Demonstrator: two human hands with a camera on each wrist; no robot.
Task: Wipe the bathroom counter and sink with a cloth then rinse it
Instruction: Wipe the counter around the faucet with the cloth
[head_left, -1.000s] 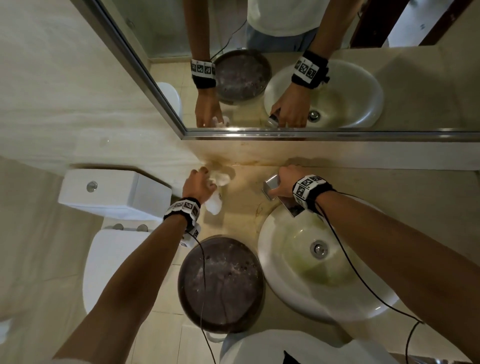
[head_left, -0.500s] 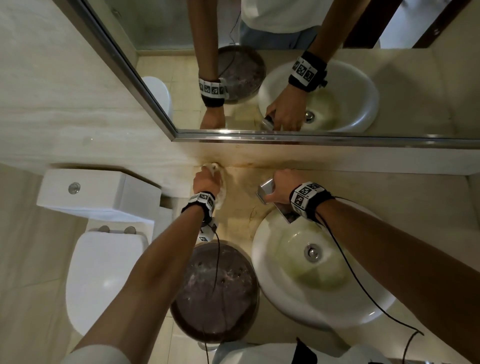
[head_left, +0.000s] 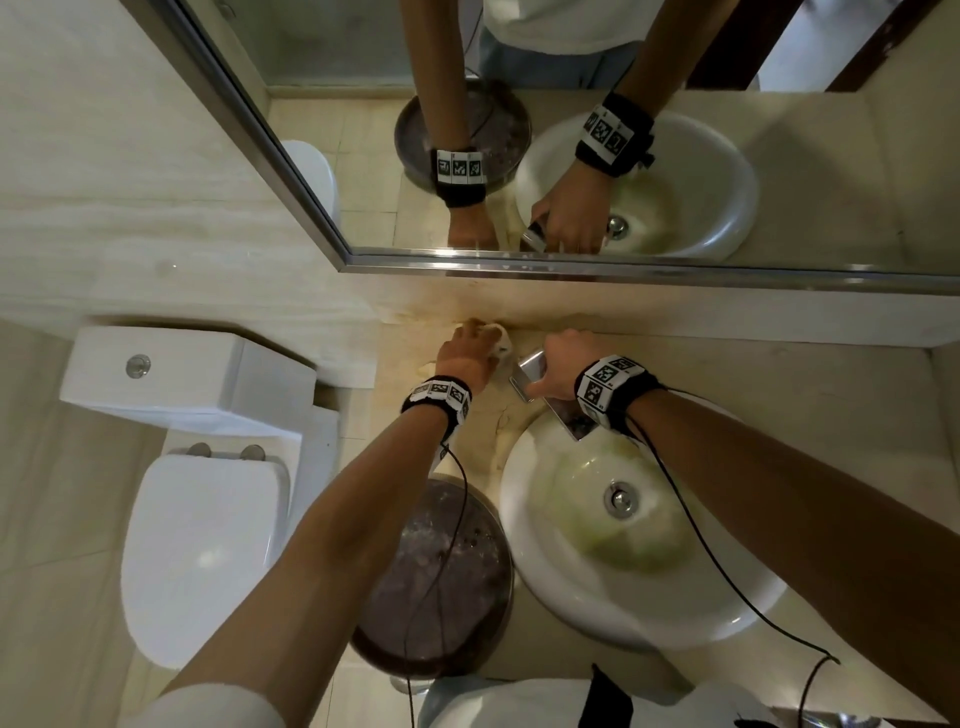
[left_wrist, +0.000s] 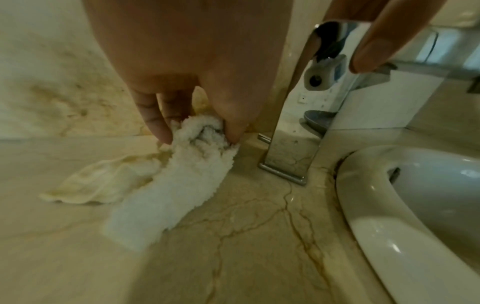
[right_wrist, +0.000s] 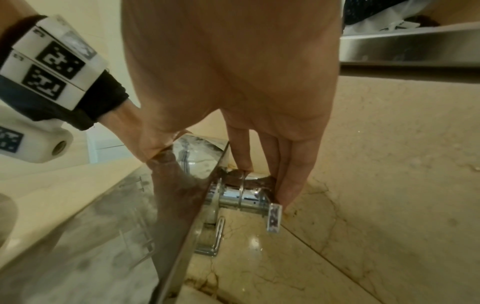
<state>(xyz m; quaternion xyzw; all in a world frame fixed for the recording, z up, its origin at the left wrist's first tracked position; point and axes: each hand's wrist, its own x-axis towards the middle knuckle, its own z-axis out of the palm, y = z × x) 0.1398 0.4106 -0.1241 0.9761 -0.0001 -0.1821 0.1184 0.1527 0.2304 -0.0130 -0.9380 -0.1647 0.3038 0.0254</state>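
Note:
My left hand (head_left: 467, 353) pinches a bunched white cloth (head_left: 501, 338) between thumb and fingers and presses it on the beige marble counter (head_left: 779, 395), at the back wall just left of the chrome faucet (head_left: 530, 374). In the left wrist view the cloth (left_wrist: 182, 174) trails back over the stained counter (left_wrist: 233, 246), its yellowed edge spread to the left. My right hand (head_left: 558, 364) clasps the faucet (right_wrist: 182, 205) from above, thumb on its left face, fingers down its right side by the lever (right_wrist: 274, 218). The white sink (head_left: 545, 571) lies below, with yellowish stains in its bowl.
A mirror (head_left: 571, 130) runs along the wall above the counter. Left of the counter stand a white toilet (head_left: 202, 545) and its cistern (head_left: 171, 374). A round dark bin lid (head_left: 436, 577) sits on the floor under my left forearm. Cables hang from both wristbands.
My left hand has slid the cloth back to the wall and right toward the faucet. The right hand has stayed on the faucet.

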